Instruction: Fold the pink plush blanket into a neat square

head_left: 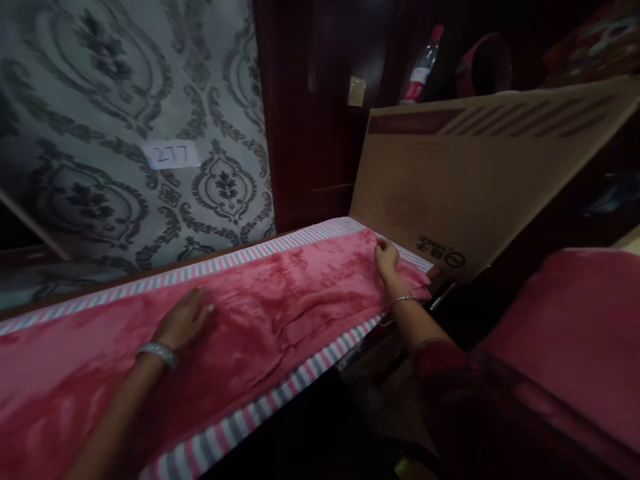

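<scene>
Smoothing and squaring a pink plush cloth [280, 300] along a narrow surface covered with a striped sheet [235, 417]; whether a bed or a bench cannot be told. Cloth spread lengthwise, striped border showing along both the far edge and the near edge.

Left hand [184, 321] pressed flat on the cloth toward the middle of its length, palm down, fingers [206, 308] extended and slightly spread, clamped on nothing. Silver bangle [159, 353] at that wrist.

Right hand [387, 259] reached out to the far right end, by the far edge, fingers curled together and seemingly pinching the cloth's end; exact grip too small to tell. Thin bracelet [404, 299] on that wrist.

Large cardboard sheet [480, 187] leaning just beyond the right end, nearly touching the right hand. Patterned wall [125, 100] behind the far edge, bearing a small paper label [171, 155]. Plastic bottle [421, 65] in the dark above the cardboard. More pink fabric [575, 333] heaped at the lower right.

Judged as the spreading step, mid-way: a crease running along the near half, right end bunched. Next move likely calls for holding the middle down with the left while drawing the end taut and square to the corner.
</scene>
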The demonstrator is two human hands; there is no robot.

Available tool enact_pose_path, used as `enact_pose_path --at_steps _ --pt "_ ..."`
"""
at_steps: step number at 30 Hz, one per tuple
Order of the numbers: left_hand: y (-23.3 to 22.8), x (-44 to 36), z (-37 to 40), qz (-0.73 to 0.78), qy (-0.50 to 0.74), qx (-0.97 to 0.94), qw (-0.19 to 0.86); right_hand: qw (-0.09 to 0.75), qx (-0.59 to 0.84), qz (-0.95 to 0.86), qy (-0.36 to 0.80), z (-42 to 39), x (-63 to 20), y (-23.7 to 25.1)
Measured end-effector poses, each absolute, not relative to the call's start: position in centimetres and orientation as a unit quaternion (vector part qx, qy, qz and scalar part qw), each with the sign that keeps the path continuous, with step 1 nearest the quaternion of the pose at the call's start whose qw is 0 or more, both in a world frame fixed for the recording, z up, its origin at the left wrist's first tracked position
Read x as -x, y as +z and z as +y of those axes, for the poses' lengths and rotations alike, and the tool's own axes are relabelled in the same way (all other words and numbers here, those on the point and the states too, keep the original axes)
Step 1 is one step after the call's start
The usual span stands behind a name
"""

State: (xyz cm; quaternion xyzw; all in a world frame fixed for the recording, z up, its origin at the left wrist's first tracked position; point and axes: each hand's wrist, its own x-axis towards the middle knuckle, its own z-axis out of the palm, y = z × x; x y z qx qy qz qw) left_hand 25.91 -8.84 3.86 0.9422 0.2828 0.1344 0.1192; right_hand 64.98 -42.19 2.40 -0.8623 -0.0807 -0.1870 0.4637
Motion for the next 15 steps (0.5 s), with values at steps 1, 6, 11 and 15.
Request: enact_pose_path --at_steps 1,6,11,15 --pt "3.8 -27.5 -8.9 0.271 0.116 -0.949 0.112 0.456 0.869 -0.054 -0.186 -43.2 -65.6 2.1" --pt "3.2 -34.1 -9.7 0.224 0.068 -0.970 0.066 0.426 0.886 0.027 -0.180 -45.2 -67.7 1.0" --pt "1.2 -37.5 -10.4 0.263 0.035 -0.964 0.014 0.401 0.899 0.060 -0.165 -42.8 -69.8 1.5" --pt "0.2 -37.6 -10.8 0.259 0.059 -0.964 0.000 0.365 0.921 0.048 -0.126 -41.2 -71.2 1.4"
